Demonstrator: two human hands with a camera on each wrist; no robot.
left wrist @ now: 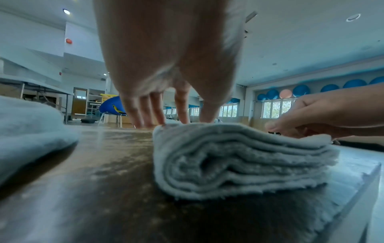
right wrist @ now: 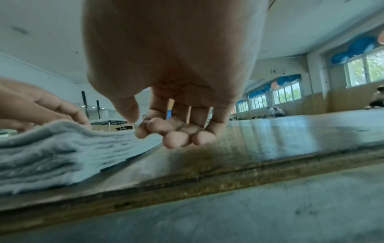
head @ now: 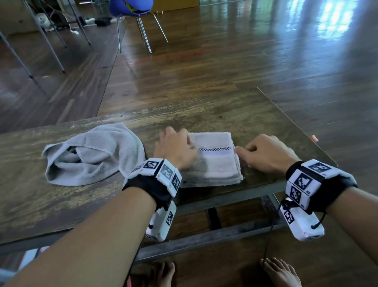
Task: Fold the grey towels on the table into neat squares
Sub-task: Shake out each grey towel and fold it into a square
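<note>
Head view shows the left hand [head: 176, 149] pressing straight fingers on the folded towel [head: 214, 157], right hand [head: 266, 153] pinching its three o'clock edge, crumpled towel [head: 94, 154] nearer the left at nine o'clock.

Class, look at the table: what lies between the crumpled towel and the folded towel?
The left hand and its wrist, reaching across that gap in the head view, over bare table.

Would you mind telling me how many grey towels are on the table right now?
2. A folded towel lies near the table's front edge between both hands; a crumpled towel sits to its left. None seems hidden.
</note>
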